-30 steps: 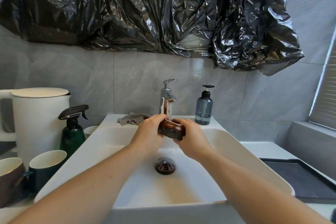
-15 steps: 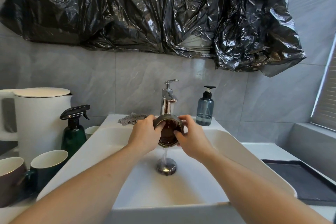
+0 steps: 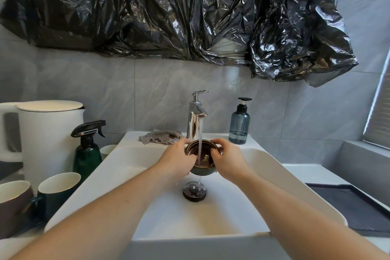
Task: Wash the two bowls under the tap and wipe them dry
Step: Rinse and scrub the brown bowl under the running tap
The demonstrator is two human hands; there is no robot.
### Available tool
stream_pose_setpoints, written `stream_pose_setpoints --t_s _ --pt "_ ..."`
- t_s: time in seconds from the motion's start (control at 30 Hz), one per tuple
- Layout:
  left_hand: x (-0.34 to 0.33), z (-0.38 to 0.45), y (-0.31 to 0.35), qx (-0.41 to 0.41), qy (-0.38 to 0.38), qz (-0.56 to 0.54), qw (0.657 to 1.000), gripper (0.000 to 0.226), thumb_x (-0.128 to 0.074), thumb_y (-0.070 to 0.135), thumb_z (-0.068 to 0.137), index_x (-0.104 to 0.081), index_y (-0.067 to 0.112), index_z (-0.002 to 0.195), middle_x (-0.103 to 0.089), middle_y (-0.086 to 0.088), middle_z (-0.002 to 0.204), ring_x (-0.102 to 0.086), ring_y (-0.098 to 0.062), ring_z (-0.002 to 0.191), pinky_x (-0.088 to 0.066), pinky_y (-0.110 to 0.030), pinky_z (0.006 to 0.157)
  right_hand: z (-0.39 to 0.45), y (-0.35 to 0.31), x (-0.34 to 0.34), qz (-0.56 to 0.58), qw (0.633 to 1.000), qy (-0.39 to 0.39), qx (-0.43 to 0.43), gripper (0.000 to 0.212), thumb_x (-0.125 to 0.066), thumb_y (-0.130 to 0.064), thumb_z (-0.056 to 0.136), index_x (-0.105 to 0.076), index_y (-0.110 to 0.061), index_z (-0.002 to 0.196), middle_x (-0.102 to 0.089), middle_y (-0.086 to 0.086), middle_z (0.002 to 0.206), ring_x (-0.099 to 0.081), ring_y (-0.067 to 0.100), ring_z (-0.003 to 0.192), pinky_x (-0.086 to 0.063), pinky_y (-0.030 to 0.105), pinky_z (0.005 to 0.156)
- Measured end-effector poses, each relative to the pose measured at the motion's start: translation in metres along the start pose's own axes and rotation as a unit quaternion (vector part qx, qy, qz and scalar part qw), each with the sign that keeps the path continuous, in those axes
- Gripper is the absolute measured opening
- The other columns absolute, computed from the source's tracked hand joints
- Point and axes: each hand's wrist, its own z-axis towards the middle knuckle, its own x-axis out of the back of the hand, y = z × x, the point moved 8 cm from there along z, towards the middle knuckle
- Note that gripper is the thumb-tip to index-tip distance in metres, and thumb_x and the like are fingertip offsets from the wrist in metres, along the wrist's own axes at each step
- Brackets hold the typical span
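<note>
Both hands gripping the bowl [image 3: 200, 170] over the sink [image 3: 274, 167]: left hand [image 3: 178, 159] and right hand [image 3: 229, 159] curling round its rim. Small, dark green outside, glossy brown inside, mouth up. Tap [image 3: 196, 116] water is running into it.

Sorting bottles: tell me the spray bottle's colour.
Dark green plastic spray bottle, black trigger; head view.

The bowl [image 3: 200, 161], on its side a second ago, now sits mouth-up between the left hand [image 3: 176, 161] and right hand [image 3: 228, 163], tap water [image 3: 200, 133] streaming in from 12 o'clock.
</note>
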Motion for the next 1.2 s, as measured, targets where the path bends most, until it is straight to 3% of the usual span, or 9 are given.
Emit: stream_pose_setpoints --t_s 0.17,0.23,0.3,0.47,0.67,0.87,1.0,1.07,1.2 --pt "-0.001 0.002 -0.001 -0.007 -0.002 -0.011 1.000 0.041 -0.052 0.031 0.082 -0.057 0.034 0.123 -0.067 0.003 0.110 -0.070 -0.027 0.098 -0.063 -0.050 0.088 0.003 0.011 -0.002 0.016 0.999 -0.007 -0.052 0.027 -0.049 -0.023 0.105 -0.060 -0.020 0.129 -0.073 0.003 0.091 -0.073 0.023 0.065 -0.056 0.026 0.051" --pt "-0.001 0.001 -0.001 -0.012 0.000 0.007 1.000 0.034 -0.051 0.028 0.086 -0.059 0.037 0.117 -0.069 0.002 0.110 -0.070 -0.027 0.101 -0.061 -0.050 0.091 0.002 0.013 -0.004 0.015 0.997 -0.025 -0.072 0.027 -0.049 -0.021 0.103 -0.059 -0.019 0.128 -0.072 0.003 0.088 -0.067 0.017 0.055 -0.049 0.021 0.045" --pt "-0.002 0.001 -0.002 -0.013 0.001 0.034 0.999 0.037 -0.049 0.023 0.093 -0.064 0.034 0.126 -0.072 0.001 0.115 -0.068 -0.024 0.105 -0.059 -0.046 0.097 -0.001 0.014 -0.008 0.008 0.994 -0.057 -0.092 0.027 -0.048 -0.021 0.104 -0.058 -0.019 0.129 -0.069 0.003 0.085 -0.063 0.014 0.054 -0.044 0.018 0.040" --pt "-0.007 -0.002 0.000 -0.029 -0.019 0.080 0.996 0.043 -0.048 0.016 0.097 -0.071 0.034 0.129 -0.073 0.003 0.122 -0.066 -0.020 0.112 -0.057 -0.041 0.100 -0.005 0.018 -0.014 -0.048 0.987 -0.111 -0.107 0.027 -0.048 -0.029 0.104 -0.061 -0.019 0.126 -0.067 0.002 0.084 -0.062 0.014 0.062 -0.047 0.021 0.049" --pt "-0.014 -0.003 0.002 -0.054 -0.047 0.068 0.995 0.046 -0.045 0.012 0.103 -0.074 0.037 0.128 -0.075 0.007 0.122 -0.066 -0.017 0.115 -0.055 -0.039 0.104 -0.007 0.020 -0.015 -0.071 0.981 -0.134 -0.120 0.024 -0.047 -0.024 0.102 -0.062 -0.017 0.119 -0.068 0.005 0.082 -0.063 0.015 0.056 -0.044 0.019 0.044" --pt "-0.018 -0.003 0.003 -0.043 -0.060 0.034 0.997 0.037 -0.049 0.013 0.105 -0.075 0.032 0.124 -0.075 0.008 0.120 -0.065 -0.015 0.110 -0.048 -0.026 0.089 -0.008 0.022 -0.016 -0.067 0.977 -0.151 -0.137 0.033 -0.039 -0.011 0.098 -0.064 -0.012 0.119 -0.067 0.011 0.079 -0.061 0.018 0.052 -0.047 0.023 0.046" --pt "-0.019 0.001 -0.006 0.038 -0.069 0.000 0.997 0.029 -0.059 0.021 0.095 -0.065 0.026 0.122 -0.072 0.000 0.106 -0.070 -0.020 0.071 -0.058 -0.028 0.060 -0.007 0.026 -0.014 -0.023 0.977 -0.127 -0.169 0.036 -0.037 -0.008 0.097 -0.062 -0.009 0.121 -0.066 0.015 0.090 -0.060 0.019 0.052 -0.046 0.020 0.040" --pt "-0.025 0.000 -0.009 0.069 -0.085 -0.009 0.994 0.032 -0.055 0.019 0.097 -0.055 0.025 0.129 -0.068 -0.006 0.111 -0.073 -0.023 0.062 -0.063 -0.032 0.061 -0.007 0.026 -0.013 0.003 0.977 -0.120 -0.177 0.034 -0.037 -0.008 0.096 -0.062 -0.009 0.120 -0.067 0.016 0.094 -0.061 0.021 0.053 -0.048 0.021 0.041" --pt "-0.029 0.000 -0.014 0.088 -0.083 -0.026 0.992 0.042 -0.044 0.005 0.099 -0.056 0.022 0.136 -0.065 -0.010 0.122 -0.077 -0.033 0.086 -0.068 -0.042 0.071 -0.009 0.024 -0.019 0.007 0.975 -0.142 -0.168 0.033 -0.039 -0.009 0.095 -0.060 -0.012 0.121 -0.071 0.015 0.095 -0.065 0.019 0.053 -0.050 0.022 0.044"
